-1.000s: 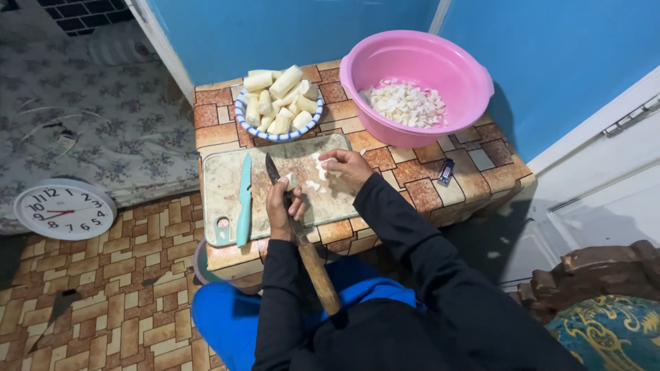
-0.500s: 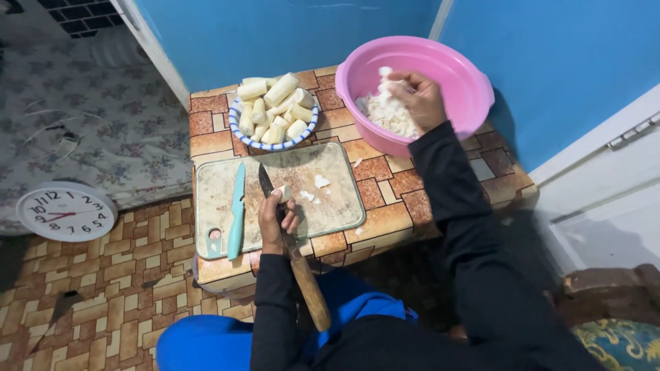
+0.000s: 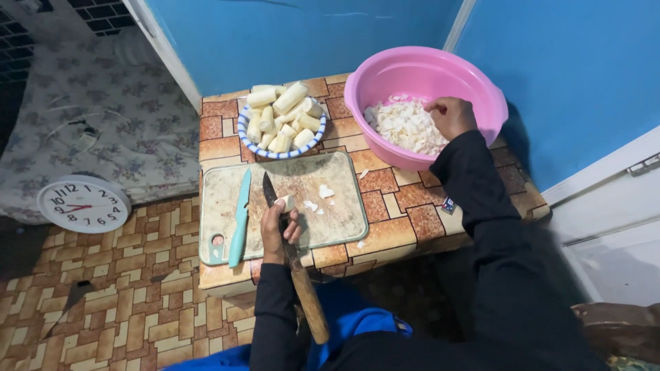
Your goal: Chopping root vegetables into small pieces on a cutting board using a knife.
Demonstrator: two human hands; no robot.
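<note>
Many thin white slices already lie in the pink bowl at the upper right of the frame, where the right hand hovers, loosely curled and seemingly empty. The left hand is closed around a long knife with a wooden handle and one small piece, on the cutting board. A plate of peeled whole pieces is uncut, so I judge much work remains. A teal knife rests on the board, on the tiled worktop.

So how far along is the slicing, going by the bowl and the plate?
Done: a heap of white slices lies in the pink bowl. In hand: the right hand is over that heap, while the left hand grips a big knife on the cutting board, where a few bits remain. Left: a full plate of peeled pieces.
</note>
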